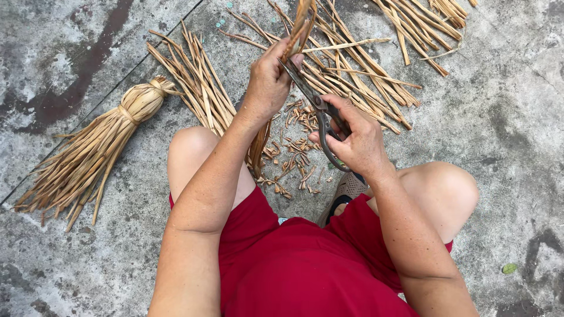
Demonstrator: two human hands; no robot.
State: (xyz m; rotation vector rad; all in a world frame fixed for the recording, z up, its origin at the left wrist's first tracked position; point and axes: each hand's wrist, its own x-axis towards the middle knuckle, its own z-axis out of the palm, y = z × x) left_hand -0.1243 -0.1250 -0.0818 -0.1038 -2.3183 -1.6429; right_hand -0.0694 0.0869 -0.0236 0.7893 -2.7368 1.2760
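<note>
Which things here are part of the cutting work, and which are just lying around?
In use: left hand holding a strip bundle; right hand working scissors; cut scraps.

Lying about: tied bundle, loose strips, green leaf, sandal.

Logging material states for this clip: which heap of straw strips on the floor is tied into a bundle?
The bundle left of the person's knee: bound at its upper end and fanning downward. The other strips lie loose.

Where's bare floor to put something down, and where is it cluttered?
Free: concrete floor right of the right knee, and the top-left corner beyond the tied straw bundle. Crowded: loose strips and cut scraps ahead of the knees, under the scissors.
</note>
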